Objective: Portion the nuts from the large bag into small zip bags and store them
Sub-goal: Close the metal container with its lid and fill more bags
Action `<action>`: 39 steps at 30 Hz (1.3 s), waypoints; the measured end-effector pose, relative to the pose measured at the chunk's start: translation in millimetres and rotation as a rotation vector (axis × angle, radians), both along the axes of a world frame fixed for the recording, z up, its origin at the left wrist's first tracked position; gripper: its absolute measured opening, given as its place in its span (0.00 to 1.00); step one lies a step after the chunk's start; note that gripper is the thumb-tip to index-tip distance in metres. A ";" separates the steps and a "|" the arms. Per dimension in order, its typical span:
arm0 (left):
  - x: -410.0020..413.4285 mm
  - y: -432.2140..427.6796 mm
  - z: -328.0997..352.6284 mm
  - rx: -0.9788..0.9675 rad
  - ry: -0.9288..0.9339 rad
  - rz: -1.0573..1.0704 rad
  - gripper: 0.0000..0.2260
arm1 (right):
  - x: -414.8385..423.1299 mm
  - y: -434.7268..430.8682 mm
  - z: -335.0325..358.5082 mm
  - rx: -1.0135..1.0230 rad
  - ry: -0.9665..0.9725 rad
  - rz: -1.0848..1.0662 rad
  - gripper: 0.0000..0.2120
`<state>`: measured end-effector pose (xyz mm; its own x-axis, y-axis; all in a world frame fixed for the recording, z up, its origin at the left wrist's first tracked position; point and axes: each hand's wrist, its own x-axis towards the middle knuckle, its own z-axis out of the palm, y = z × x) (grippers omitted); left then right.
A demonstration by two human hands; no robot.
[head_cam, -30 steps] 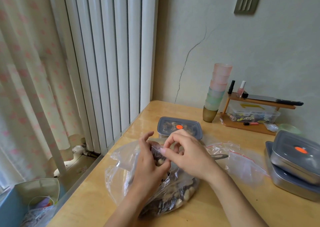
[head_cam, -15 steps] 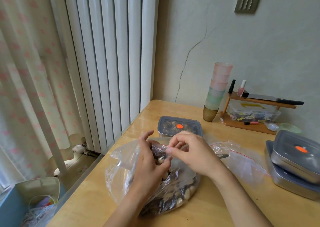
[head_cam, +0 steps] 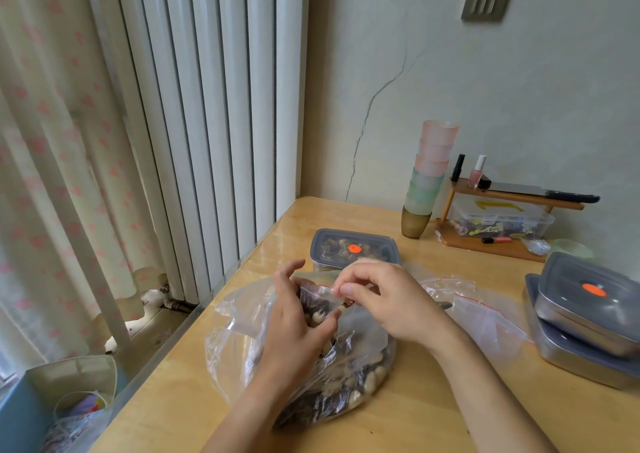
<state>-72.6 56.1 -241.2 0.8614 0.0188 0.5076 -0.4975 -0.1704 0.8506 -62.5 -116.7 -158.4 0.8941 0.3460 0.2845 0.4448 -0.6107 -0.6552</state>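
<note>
The large bag (head_cam: pixel 235 348) of nuts (head_cam: pixel 346 387) lies on the bench (head_cam: pixel 415 418), close to the person; over it the left hand (head_cam: pixel 294 328) holds a small zip bag (head_cam: pixel 317 295) with nuts inside, its grip curled around the bag's body; the right hand (head_cam: pixel 388 300) has its grip pinched on that bag's top edge; empty zip bags (head_cam: pixel 485 314) lie just to the right; a lidded container (head_cam: pixel 353 244) sits behind.

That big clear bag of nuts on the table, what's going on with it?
A person is portioning nuts. Their left hand holds a small clear zip bag, partly filled, above the large clear plastic bag of nuts on the wooden table. Their right hand pinches the small bag's top edge. Empty red-striped zip bags lie to the right.
</note>
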 end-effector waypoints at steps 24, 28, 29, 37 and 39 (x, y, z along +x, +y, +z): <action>-2.1 -1.7 -3.1 0.131 0.052 -0.070 0.42 | -7.7 8.9 1.3 -0.190 0.076 -0.182 0.10; -3.2 -2.3 -1.4 0.178 0.025 -0.107 0.42 | -8.6 10.2 -2.8 -0.248 0.177 -0.176 0.10; -3.5 -2.2 -0.6 0.177 0.029 -0.120 0.42 | -8.0 9.1 -2.9 -0.247 0.161 -0.184 0.10; -2.7 -0.3 -0.4 0.042 0.157 -0.163 0.30 | -2.8 4.8 -2.3 -0.245 0.011 -0.212 0.07; -0.4 0.1 -1.2 0.022 0.180 -0.142 0.29 | -0.1 5.4 -4.4 -0.197 -0.068 -0.246 0.06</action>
<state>-73.0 56.2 -242.3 0.9312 -0.1188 0.3446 -0.3586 -0.1286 0.9246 -62.6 -111.3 -162.8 0.9390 0.1761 0.2955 0.3068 -0.8173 -0.4877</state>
